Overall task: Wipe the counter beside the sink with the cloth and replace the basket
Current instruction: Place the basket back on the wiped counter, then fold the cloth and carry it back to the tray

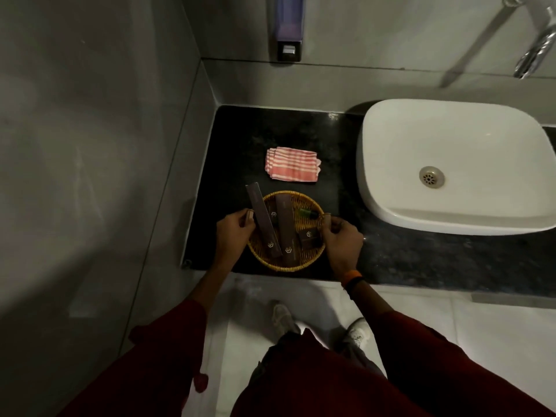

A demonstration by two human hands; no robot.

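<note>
Wicker is what both hands are closing on: the left hand (233,233) is gripping the basket (288,260) at its left rim and the right hand (343,239) is pinching the right rim, the two set apart with the basket between them. It is sitting at the counter's (406,254) front edge, holding brown boxes (284,227) and a small green bottle (308,212). Just behind it the striped cloth (291,164) is lying folded and untouched, left of the sink (391,206). Judging by that, wiping is not yet begun; the basket is probably being lifted clear first, so nearly everything is remaining.
</note>
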